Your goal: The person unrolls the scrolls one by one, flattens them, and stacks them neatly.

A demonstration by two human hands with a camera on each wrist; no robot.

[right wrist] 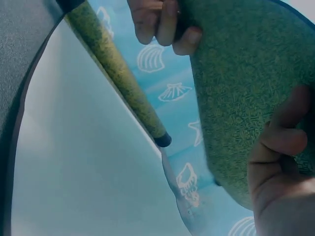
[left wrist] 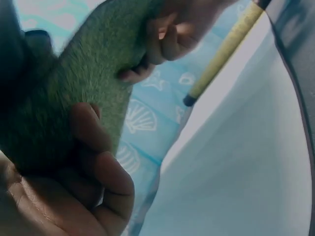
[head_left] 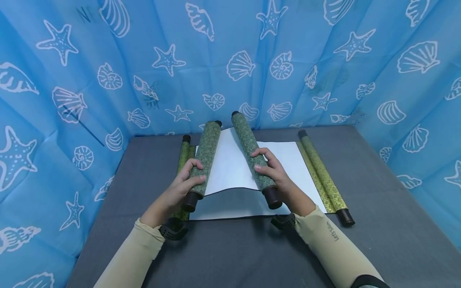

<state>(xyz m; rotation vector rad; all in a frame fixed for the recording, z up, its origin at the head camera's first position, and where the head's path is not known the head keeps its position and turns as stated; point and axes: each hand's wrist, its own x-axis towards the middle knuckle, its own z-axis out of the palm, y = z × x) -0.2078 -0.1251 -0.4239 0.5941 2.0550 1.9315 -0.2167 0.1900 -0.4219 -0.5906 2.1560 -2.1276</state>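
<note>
In the head view, a green hanging scroll is held up, partly rolled from both ends. My left hand (head_left: 181, 186) grips its left roll (head_left: 206, 156), fingers and thumb curled round the lower part. My right hand (head_left: 275, 172) grips the right roll (head_left: 248, 144) the same way. Both rolls have dark end knobs and lean toward each other at the top. White paper (head_left: 228, 164) spans the gap between them. In the wrist views, green patterned backing (left wrist: 93, 64) (right wrist: 236, 98) shows on the scroll's outer side.
Beneath the held scroll, another scroll with white paper (head_left: 288, 156) lies spread on the grey table (head_left: 381, 200). Its yellow-green rollers lie at the left (head_left: 182, 156) and right (head_left: 320, 176), with dark knobs. A blue curtain (head_left: 216, 48) with shells and starfish stands behind and at both sides.
</note>
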